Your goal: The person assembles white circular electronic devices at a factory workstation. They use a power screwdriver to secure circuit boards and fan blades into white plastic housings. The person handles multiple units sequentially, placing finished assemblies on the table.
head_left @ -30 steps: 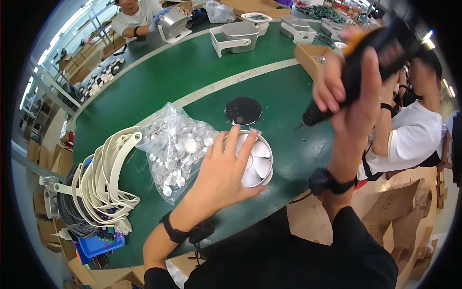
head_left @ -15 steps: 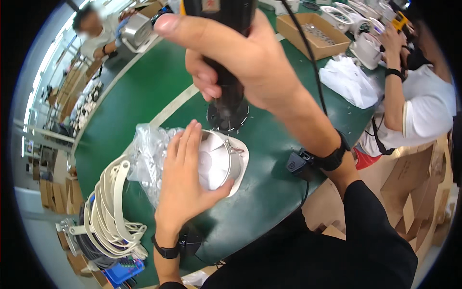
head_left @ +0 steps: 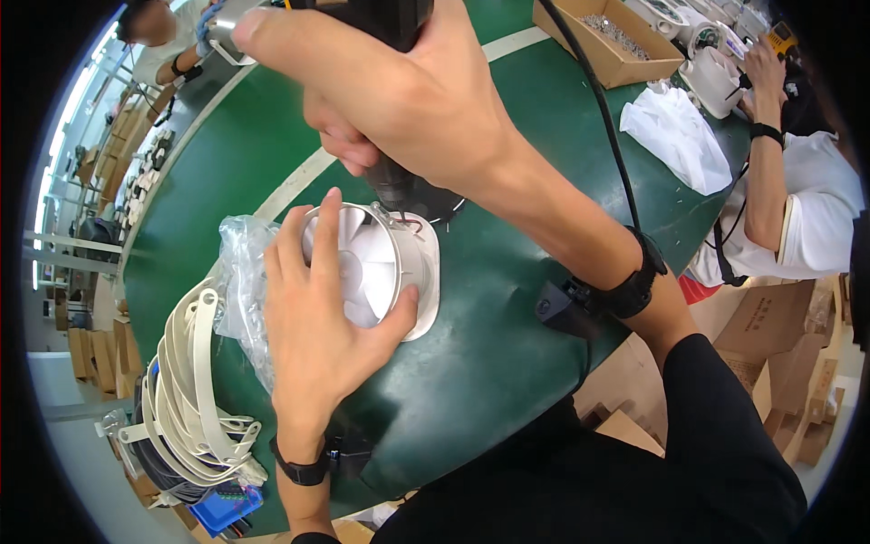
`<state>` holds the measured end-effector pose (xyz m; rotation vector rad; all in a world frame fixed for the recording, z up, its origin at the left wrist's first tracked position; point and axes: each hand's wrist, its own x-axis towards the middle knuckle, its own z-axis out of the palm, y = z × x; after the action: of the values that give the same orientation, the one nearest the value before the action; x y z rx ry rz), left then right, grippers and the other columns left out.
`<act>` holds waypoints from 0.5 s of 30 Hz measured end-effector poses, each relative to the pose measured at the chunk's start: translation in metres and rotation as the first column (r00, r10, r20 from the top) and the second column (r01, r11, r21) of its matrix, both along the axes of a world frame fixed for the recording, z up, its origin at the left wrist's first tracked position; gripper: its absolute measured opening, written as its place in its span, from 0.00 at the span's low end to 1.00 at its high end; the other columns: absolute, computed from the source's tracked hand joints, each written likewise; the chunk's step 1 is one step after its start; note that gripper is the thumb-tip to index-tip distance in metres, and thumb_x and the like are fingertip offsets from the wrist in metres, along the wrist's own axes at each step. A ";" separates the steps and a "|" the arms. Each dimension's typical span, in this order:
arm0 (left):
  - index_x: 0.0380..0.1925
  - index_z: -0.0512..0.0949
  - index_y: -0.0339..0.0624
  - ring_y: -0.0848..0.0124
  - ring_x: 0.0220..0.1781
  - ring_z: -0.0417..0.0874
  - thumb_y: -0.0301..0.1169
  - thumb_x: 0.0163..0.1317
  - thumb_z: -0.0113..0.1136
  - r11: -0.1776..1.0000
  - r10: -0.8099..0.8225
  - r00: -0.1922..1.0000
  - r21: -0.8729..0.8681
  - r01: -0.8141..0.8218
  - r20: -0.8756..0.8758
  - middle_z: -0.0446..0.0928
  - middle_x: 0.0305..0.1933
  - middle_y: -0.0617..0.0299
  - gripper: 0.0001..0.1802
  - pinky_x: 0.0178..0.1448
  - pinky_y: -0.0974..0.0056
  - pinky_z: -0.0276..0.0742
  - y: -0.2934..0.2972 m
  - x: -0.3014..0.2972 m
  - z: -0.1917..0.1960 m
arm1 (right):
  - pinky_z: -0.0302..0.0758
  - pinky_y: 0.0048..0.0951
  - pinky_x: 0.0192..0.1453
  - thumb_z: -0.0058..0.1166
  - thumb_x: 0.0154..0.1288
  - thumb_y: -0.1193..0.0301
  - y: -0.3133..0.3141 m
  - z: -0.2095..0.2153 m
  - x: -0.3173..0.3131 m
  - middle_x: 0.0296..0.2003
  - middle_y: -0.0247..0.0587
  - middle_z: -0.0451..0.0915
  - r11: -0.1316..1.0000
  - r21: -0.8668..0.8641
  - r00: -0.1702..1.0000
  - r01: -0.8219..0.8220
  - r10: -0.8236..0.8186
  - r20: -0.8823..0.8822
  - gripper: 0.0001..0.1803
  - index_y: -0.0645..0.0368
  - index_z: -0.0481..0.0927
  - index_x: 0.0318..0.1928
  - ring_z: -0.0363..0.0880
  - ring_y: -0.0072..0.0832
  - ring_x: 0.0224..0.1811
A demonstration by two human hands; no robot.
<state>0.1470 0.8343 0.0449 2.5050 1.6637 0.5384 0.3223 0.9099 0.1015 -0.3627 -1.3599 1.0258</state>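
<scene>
A white fan with broad blades sits in a round housing with a flat flange, on the green table. My left hand grips this housing, fingers over the far left rim and thumb against the near right side. My right hand is closed round a black power screwdriver, which points down. The tool's nose is at the far rim of the housing, by a small clip and a reddish wire; whether its tip touches is hidden. Behind the nose lies a black round part, partly covered.
A clear plastic bag lies left of the fan, beside stacked cream curved brackets. The tool's black cable runs past a cardboard box of small metal parts and a white bag. A co-worker works at the right.
The screwdriver's nose has come from above the black round part to the fan housing's rim. My left hand still grips the housing. The whole view has shifted a little.
</scene>
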 end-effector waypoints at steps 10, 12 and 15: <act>0.71 0.66 0.38 0.40 0.63 0.70 0.42 0.44 0.75 0.998 -0.043 0.999 0.049 0.043 0.012 0.67 0.65 0.38 0.52 0.65 0.43 0.70 0.003 -0.003 -0.006 | 0.65 0.23 0.32 0.60 0.71 0.68 0.017 -0.013 -0.009 0.24 0.26 0.71 0.995 0.072 0.986 -0.069 0.079 -0.150 0.13 0.59 0.74 0.31 0.66 0.14 0.27; 0.71 0.66 0.39 0.40 0.63 0.70 0.42 0.44 0.75 0.997 -0.052 0.999 0.053 0.051 0.015 0.68 0.65 0.38 0.52 0.65 0.43 0.70 0.003 -0.003 -0.007 | 0.65 0.23 0.30 0.60 0.71 0.67 0.026 -0.017 -0.015 0.22 0.27 0.71 0.991 0.120 0.982 -0.050 0.071 -0.177 0.13 0.59 0.74 0.31 0.67 0.14 0.25; 0.71 0.66 0.39 0.40 0.63 0.70 0.41 0.43 0.75 0.998 -0.047 0.999 0.051 0.046 0.019 0.68 0.65 0.38 0.52 0.66 0.43 0.70 0.003 -0.001 -0.006 | 0.70 0.29 0.29 0.66 0.63 0.63 0.029 -0.021 -0.019 0.19 0.31 0.73 0.977 0.102 0.977 0.187 -0.175 -0.123 0.16 0.61 0.75 0.28 0.71 0.21 0.22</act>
<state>0.1457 0.8370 0.0387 2.5573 1.6009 0.6062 0.3034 0.9388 0.0806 -0.3328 -1.2522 0.8031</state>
